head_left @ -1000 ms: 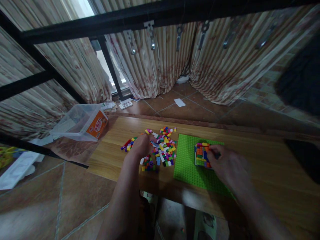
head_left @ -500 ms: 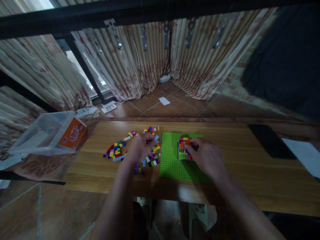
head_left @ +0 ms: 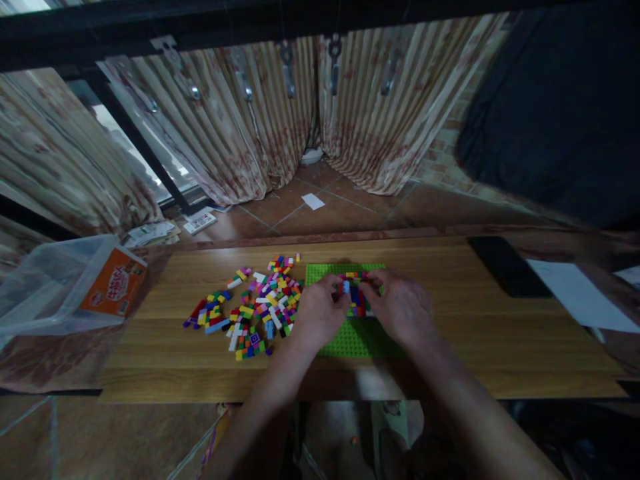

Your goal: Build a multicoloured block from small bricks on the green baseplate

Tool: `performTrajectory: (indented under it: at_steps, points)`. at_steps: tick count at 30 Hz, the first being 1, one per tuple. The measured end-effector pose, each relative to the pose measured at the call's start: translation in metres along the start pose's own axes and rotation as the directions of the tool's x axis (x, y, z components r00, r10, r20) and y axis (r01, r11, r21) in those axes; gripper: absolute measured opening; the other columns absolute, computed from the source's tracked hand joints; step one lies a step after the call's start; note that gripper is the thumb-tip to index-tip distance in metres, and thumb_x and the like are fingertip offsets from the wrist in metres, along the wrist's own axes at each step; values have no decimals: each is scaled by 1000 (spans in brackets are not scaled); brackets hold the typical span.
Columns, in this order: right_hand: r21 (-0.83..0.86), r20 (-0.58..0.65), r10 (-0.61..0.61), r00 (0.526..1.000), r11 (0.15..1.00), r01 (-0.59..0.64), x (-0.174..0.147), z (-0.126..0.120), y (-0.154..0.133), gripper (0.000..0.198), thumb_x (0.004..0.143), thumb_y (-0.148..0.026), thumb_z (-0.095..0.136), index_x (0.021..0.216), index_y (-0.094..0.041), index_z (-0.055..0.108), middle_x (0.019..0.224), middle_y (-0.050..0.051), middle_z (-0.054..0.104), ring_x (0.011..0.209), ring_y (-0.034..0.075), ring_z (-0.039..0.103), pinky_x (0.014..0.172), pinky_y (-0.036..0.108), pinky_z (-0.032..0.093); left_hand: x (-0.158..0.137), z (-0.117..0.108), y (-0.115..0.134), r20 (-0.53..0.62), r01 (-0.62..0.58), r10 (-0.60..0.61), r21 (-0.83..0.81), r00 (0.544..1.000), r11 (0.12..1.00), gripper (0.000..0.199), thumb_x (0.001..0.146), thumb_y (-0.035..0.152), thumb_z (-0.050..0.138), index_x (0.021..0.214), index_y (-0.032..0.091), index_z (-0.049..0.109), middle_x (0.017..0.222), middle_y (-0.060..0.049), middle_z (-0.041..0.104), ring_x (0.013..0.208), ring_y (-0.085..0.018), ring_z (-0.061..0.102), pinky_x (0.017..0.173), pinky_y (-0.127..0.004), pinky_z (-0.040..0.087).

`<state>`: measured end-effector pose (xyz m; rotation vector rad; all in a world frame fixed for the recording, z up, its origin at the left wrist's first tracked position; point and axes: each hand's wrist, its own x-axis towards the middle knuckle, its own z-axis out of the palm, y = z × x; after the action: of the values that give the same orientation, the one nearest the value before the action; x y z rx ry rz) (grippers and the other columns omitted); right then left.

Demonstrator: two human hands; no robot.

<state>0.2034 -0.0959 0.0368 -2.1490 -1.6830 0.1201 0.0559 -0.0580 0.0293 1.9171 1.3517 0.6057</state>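
Note:
A small, many-coloured brick structure [head_left: 356,311] sits on the green baseplate [head_left: 345,345], partly covered by both hands. My left hand [head_left: 323,308] is closed in a pinch on a light blue brick [head_left: 346,287] at the structure's left side. Against the right side, the bent fingers of my right hand [head_left: 403,303] grip the structure; their tips are partly hidden. Left of the baseplate lies a spread pile of loose toy bricks [head_left: 273,300] in many colours.
The wooden table [head_left: 475,347] carries a black phone-like slab [head_left: 509,265] at the right, with white paper [head_left: 580,293] beyond it. A clear plastic bin [head_left: 55,283] with an orange label stands off the left end. Curtains [head_left: 240,133] hang behind.
My left hand has moved right, from above the brick pile to the structure, bringing the light blue brick. My right hand stays by the structure's right side. The view has shifted slightly right.

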Motion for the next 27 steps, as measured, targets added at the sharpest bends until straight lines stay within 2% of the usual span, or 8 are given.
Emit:
performTrajectory:
  at_steps: [4,9,13,20,27]
  points:
    - [96,2,-60,998,994,59,0,1,1,21,90,-32,52,95,-23,71,93,5,73,83,22,66,72,31,45,2,7,6,-64,22,-14,130,998,991,27,82,25,56,106,18,66,67,0,66,60,-14,60,62,-25,44]
    - [154,34,-171,985,974,164,-1,4,1,24,91,-26,49,86,-24,72,89,4,71,83,20,63,74,30,44,2,13,11,-90,30,-10,231,996,973,28,83,27,55,108,20,65,74,-4,70,67,-18,65,65,-27,47]
    - [120,9,-233,972,966,230,1,5,3,26,91,-24,48,85,-23,73,91,6,70,88,21,60,79,32,43,3,15,10,-108,39,-11,256,994,966,27,84,27,54,108,19,64,84,-7,73,78,-21,69,71,-29,49]
    - [95,11,-283,959,955,281,5,6,8,29,91,-22,46,84,-21,74,90,8,68,87,22,57,83,35,43,1,17,11,-82,1,19,239,996,971,19,88,31,52,95,20,66,83,-7,73,78,-21,69,71,-29,49]
    - [62,82,-298,951,954,294,6,10,8,32,94,-25,43,84,-22,73,92,7,68,90,22,54,84,35,39,-3,16,19,-56,5,11,284,998,959,20,89,22,46,90,20,66,78,-8,72,76,-21,69,67,-28,47]
